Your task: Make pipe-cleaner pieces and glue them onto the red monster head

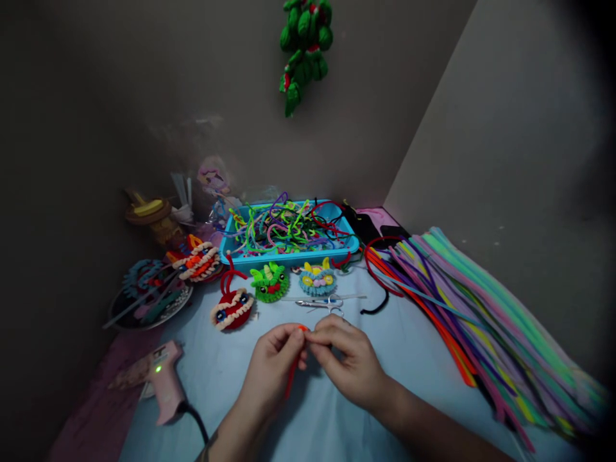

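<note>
Desk: blue-covered.
Left hand: pinches the orange strip above it.
Right hand: fingertips together at its upper end.
Orange strip: probably light, bendable (perhaps wire-cored); grip near an end.

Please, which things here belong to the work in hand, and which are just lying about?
Belong, it seems:
orange strip, in left hand, right hand at it
coloured strip bundle
scissors
glue gun, light on

Probably just around:
red face, green face, blue face
blue tray
hanging green ornament
</note>
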Demonstrator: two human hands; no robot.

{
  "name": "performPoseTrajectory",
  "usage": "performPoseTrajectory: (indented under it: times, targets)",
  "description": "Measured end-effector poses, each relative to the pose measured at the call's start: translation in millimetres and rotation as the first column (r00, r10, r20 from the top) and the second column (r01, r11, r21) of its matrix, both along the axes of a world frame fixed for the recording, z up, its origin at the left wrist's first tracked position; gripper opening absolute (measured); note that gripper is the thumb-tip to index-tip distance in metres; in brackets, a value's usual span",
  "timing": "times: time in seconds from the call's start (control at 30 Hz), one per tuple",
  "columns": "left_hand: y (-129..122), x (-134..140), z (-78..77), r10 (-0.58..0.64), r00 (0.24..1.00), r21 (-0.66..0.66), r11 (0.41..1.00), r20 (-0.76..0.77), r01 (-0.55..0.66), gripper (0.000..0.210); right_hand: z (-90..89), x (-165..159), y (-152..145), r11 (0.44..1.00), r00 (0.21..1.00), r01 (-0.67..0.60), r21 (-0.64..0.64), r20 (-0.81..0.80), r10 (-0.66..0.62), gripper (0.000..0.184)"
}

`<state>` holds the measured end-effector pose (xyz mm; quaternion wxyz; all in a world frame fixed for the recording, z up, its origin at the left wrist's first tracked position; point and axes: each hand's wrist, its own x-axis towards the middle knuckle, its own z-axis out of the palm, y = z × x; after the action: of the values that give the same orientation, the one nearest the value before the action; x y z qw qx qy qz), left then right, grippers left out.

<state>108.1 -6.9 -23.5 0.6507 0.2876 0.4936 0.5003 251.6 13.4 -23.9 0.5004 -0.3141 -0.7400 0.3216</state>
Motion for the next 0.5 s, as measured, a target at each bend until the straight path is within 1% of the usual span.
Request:
performPoseTrajectory:
  times: [0.2, 0.37, 0.5]
  targets:
    - [1.2, 0.0, 4.0, 0.007, 1.0, 0.01, 1.0, 0.025, -0.007, 0.029, -0.8, 3.6, 1.5, 0.99, 0.994, 0.093, -0.104, -0.041, -0.098, 0.017]
    - [0.8, -0.1, 4.1, 0.035, 0.998, -0.008, 0.999, 0.05, -0.034, 0.03, -4.3, 2.0, 1.5, 0.983, 0.995, 0.09, -0.162, -0.021, -0.095, 0.017]
    - [0.8, -1.2, 2.4, 0.026, 1.0, 0.035, 0.999, 0.014, -0.027, 0.031, -3.0, -2.2, 0.6, 0.971, 0.994, 0.107, -0.212, 0.002, -0.109, 0.012]
